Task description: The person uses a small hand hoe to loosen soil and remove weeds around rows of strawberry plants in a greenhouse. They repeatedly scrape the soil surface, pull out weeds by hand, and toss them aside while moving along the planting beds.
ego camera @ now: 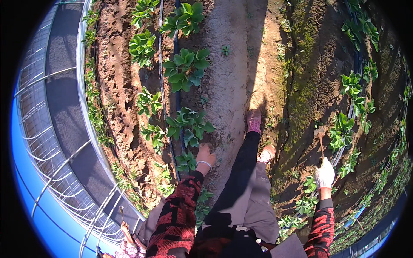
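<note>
My bare left hand (206,157), with a pale bracelet at the wrist, hangs just right of a row of leafy plants that look like strawberry plants (188,124). Its fingers are curled, and whether anything is in them is hidden. In a white knitted glove, my right hand (324,175) grips a small hand hoe (321,145). The hoe's thin shaft points away from me, and its rusty blade (319,132) is over the soil of the right bed. Close beside that blade grows another leafy plant (341,130).
Dark drip lines (176,64) run along the beds. My pink shoes (254,121) are in the dirt furrow (230,84). A curved metal greenhouse frame (69,161) borders the left side. Another person's hand (125,228) holds a tool at lower left. Mossy soil (301,93) lies right.
</note>
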Demonstrator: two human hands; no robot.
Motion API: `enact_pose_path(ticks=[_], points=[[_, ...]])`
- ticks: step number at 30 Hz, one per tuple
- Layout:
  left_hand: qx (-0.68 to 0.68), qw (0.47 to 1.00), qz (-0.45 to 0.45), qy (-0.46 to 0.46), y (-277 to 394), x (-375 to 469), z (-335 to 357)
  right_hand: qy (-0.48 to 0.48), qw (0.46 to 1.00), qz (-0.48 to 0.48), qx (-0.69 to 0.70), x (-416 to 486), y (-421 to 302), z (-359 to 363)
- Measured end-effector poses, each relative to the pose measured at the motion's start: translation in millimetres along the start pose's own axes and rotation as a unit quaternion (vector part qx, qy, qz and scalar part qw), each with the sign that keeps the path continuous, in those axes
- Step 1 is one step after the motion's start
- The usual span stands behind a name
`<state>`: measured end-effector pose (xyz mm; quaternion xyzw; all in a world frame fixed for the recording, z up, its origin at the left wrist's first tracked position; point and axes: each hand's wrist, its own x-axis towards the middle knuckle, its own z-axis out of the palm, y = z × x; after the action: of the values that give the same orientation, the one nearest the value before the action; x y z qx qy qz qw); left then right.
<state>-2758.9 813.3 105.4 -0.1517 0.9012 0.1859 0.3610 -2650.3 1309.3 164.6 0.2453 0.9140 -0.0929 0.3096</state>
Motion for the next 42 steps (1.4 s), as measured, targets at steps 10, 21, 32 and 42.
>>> enact_pose_path(ticks=[10,21,32,42], points=[[0.205,0.978,-0.040,-0.008,18.5,179.8,10.8,0.026,0.990,-0.100,-0.092,27.1,-39.7,-16.8],[0.095,0.989,-0.038,-0.102,57.2,193.2,-23.1,-0.043,0.996,-0.052,0.061,9.5,-52.4,1.8],[0.239,0.965,-0.074,0.074,35.4,267.8,-112.0,-0.177,0.975,-0.045,0.126,-12.4,-74.3,62.8],[0.374,0.922,-0.068,0.077,9.7,297.7,-113.3,-0.187,0.970,0.049,0.147,-11.4,-56.8,88.2]])
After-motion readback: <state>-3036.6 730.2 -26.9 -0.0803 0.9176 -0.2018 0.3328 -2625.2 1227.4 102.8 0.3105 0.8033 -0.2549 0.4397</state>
